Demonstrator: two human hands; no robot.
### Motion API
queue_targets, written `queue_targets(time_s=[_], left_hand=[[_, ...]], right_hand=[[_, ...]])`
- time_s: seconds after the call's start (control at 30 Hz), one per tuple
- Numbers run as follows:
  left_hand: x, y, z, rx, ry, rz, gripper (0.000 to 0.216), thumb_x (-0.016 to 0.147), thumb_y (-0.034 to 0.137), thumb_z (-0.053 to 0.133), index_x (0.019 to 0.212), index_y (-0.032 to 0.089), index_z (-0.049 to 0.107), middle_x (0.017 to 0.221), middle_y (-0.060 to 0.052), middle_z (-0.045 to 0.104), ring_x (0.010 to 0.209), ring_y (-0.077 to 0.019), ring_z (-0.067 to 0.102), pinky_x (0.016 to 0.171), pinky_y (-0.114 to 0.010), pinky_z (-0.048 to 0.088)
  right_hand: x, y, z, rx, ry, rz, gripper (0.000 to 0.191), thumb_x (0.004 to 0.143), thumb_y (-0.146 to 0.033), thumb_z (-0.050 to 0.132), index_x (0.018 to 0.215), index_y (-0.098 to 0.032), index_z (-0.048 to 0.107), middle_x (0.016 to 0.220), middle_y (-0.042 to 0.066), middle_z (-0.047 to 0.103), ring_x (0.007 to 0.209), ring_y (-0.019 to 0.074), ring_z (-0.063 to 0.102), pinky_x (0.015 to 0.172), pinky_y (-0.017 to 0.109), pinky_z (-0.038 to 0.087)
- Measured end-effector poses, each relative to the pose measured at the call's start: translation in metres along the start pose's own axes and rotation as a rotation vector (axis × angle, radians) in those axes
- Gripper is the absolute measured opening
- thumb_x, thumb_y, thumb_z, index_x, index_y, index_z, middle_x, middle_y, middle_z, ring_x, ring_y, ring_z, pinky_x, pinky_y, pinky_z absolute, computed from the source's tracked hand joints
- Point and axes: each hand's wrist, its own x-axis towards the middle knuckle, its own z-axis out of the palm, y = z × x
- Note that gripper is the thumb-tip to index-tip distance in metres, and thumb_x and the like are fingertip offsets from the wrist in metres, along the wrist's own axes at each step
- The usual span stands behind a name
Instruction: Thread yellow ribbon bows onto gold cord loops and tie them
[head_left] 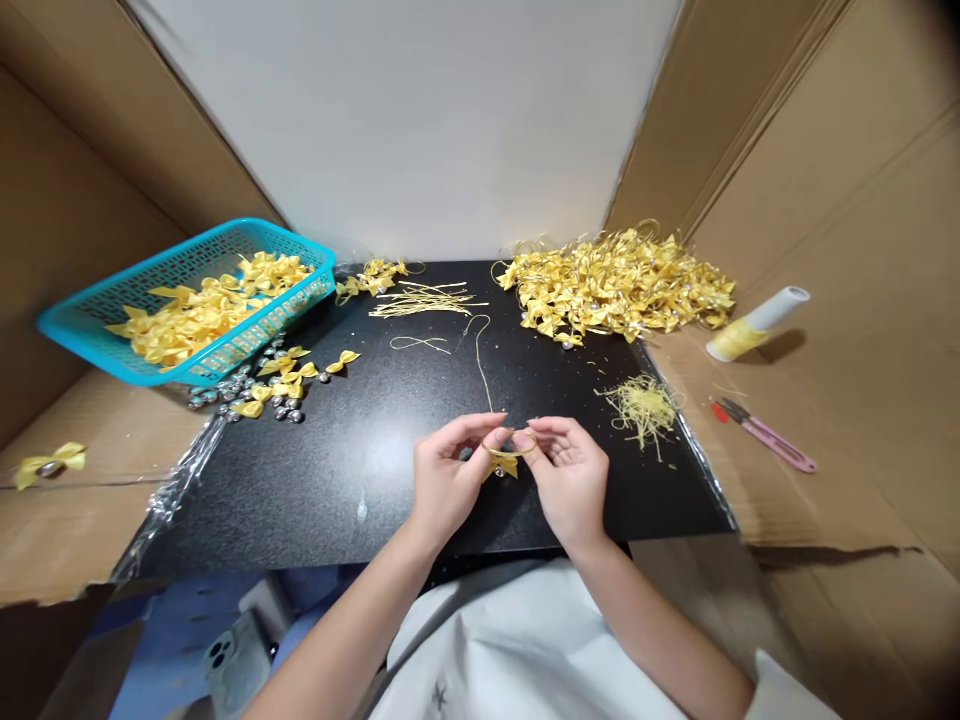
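Note:
My left hand (452, 475) and my right hand (571, 478) meet over the front of the black table, thumbs and fingertips pinched. Between them they hold a gold cord (504, 455) bent into a small loop. Below the loop hangs a yellow ribbon bow (511, 466) with a silver bell, partly hidden by my left fingers. A thin thread (481, 365) runs from my left fingertips away across the table, ending near what looks like a needle. Beyond my hands lie a crossed piece of cord (421, 344) and a bundle of cut gold cords (427, 300).
A turquoise basket (142, 378) of yellow bows stands at left, with silver bells (238, 385) beside it. At right are a heap of finished bows (622, 285), thread scraps (643, 408), pink-handled snips (772, 440) and a thread tube (757, 325). Cardboard walls enclose both sides.

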Motion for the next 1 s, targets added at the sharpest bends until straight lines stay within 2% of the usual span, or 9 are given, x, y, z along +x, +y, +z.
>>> queue_targets(time_s=[0.3,0.5,0.63,0.8,1.0], left_hand=[[-0.0017,0.0003,-0.0029,0.137,-0.033,0.144,0.017,0.081,0.030,0.070,0.093,0.020,0.074,0.081,-0.004,0.077,0.063,-0.0123,0.068,0.061,-0.021,0.055],[-0.0022,-0.0029,-0.0045,0.167,-0.037,0.182,0.020,0.084,0.029,0.066,0.100,0.019,0.071,0.082,-0.004,0.076,0.068,-0.0133,0.069,0.062,-0.022,0.054],[-0.0024,-0.0033,-0.0051,0.212,-0.049,0.247,0.019,0.086,0.024,0.063,0.104,0.020,0.068,0.084,-0.004,0.076,0.066,-0.0110,0.067,0.062,-0.020,0.051],[-0.0022,-0.0003,-0.0048,0.256,-0.066,0.271,0.019,0.087,0.022,0.061,0.105,0.020,0.067,0.083,-0.003,0.076,0.062,-0.0098,0.065,0.060,-0.020,0.050],[-0.0026,-0.0023,-0.0057,0.291,-0.097,0.278,0.021,0.089,0.021,0.058,0.108,0.021,0.065,0.084,-0.003,0.076,0.066,-0.0107,0.066,0.061,-0.021,0.049]], right_hand=[[-0.0021,0.0019,-0.0019,-0.053,-0.002,-0.053,0.014,0.078,-0.029,0.072,0.080,-0.019,0.063,0.074,0.003,0.068,0.070,0.0150,0.067,0.066,0.027,0.057],[-0.0016,0.0000,-0.0055,-0.138,-0.084,-0.106,0.026,0.073,-0.029,0.076,0.092,-0.019,0.061,0.087,0.005,0.069,0.076,0.0157,0.066,0.071,0.029,0.056],[-0.0025,-0.0034,-0.0074,-0.264,-0.138,-0.189,0.008,0.082,-0.025,0.065,0.083,-0.018,0.063,0.076,0.003,0.067,0.069,0.0141,0.063,0.067,0.027,0.053],[-0.0016,-0.0061,-0.0077,-0.306,-0.129,-0.241,0.013,0.085,-0.022,0.059,0.074,-0.018,0.064,0.068,0.002,0.065,0.064,0.0134,0.061,0.062,0.025,0.050],[-0.0013,-0.0058,-0.0081,-0.359,-0.129,-0.272,0.007,0.084,-0.023,0.060,0.079,-0.020,0.064,0.071,0.002,0.067,0.064,0.0146,0.062,0.063,0.026,0.052]])
